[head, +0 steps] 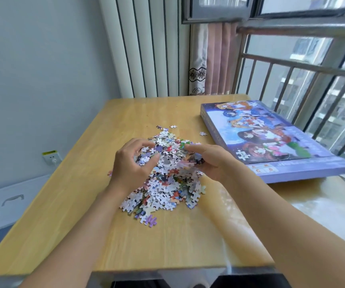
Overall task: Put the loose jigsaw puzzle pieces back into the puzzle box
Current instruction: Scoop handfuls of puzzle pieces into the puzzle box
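A heap of loose jigsaw pieces lies in the middle of the wooden table. My left hand is on the heap's left side, fingers curled round a bunch of pieces. On the heap's right side my right hand cups more pieces with curled fingers. The flat purple puzzle box, with a cartoon picture on its closed lid, lies to the right, partly over the table's right edge. A few stray pieces lie between heap and box.
A window with metal bars runs along the right, just behind the box. Curtains hang at the far corner. A wall socket and a white case sit left of the table.
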The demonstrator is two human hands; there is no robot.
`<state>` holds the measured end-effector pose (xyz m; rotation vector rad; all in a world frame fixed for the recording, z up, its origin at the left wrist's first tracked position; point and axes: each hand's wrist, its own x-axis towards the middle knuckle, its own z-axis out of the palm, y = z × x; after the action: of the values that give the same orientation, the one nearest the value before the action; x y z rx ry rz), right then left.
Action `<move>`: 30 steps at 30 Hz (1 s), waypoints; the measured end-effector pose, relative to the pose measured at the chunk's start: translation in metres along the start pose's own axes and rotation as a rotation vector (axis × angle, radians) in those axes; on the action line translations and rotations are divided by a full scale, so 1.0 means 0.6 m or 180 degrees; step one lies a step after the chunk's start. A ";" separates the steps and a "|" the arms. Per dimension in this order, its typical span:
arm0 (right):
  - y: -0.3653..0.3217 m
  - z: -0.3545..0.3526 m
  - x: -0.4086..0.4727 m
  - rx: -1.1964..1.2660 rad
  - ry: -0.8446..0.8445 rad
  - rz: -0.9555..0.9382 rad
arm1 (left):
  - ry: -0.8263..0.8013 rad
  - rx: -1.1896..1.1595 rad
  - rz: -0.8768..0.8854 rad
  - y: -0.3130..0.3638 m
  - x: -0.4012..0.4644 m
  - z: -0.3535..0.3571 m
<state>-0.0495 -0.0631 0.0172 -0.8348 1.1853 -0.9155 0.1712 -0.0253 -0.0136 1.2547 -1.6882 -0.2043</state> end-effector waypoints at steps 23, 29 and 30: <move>-0.132 -0.146 -0.104 0.1015 -0.0025 0.0002 | -0.1448 0.0395 0.0315 0.161 0.054 0.257; -0.136 -0.176 -0.117 0.1225 0.0004 0.0039 | -0.1633 0.0120 0.0495 0.181 0.051 0.287; -0.136 -0.180 -0.117 0.1216 0.0002 0.0017 | -0.1619 -0.0016 0.0381 0.185 0.049 0.285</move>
<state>-0.1761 -0.0381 0.0984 -0.5223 0.9699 -1.0946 -0.0307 -0.0654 -0.0124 1.1536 -2.1854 -0.4866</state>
